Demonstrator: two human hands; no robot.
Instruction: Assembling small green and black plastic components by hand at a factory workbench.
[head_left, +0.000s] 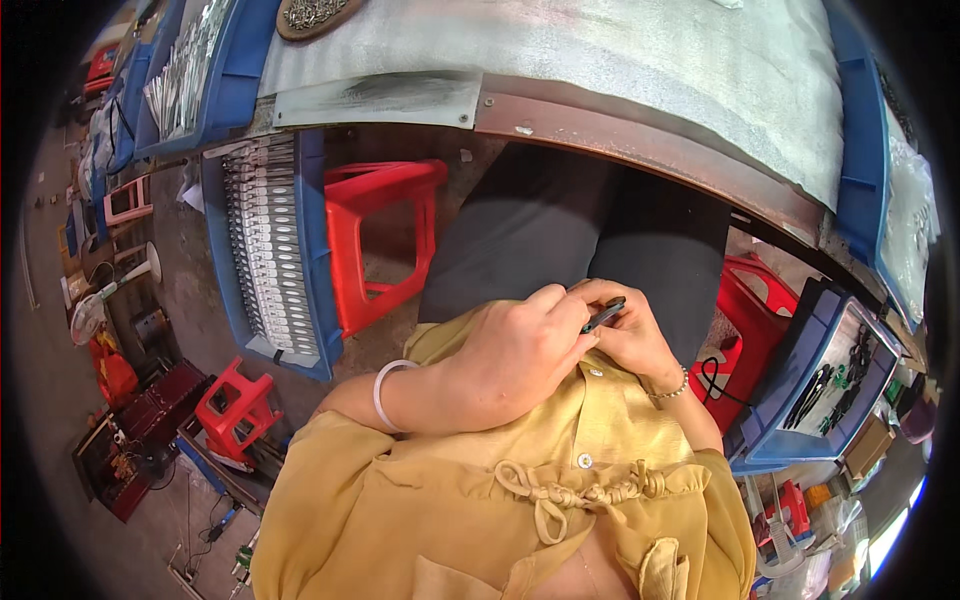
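Over my lap my two hands meet, close to the yellow shirt front. A small, slim piece (603, 314), dark with a greenish tint, is pinched between them, its upper end sticking out past the fingers. My left hand (528, 345), with a white bangle on the wrist, has its thumb and fingers closed at the piece's lower left end. Fingers of my right hand (632, 338) curl around it from the other side; a beaded bracelet circles that wrist. The exact kind of the piece cannot be made out, and my fingers hide part of it.
Ahead is a workbench (600, 60) with a metal edge and a round tray of small metal parts (312, 14). A blue crate (318, 250) of rowed metal pieces stands left, beside a red stool (385, 230). A bin (790, 445) with black and green pieces stands right.
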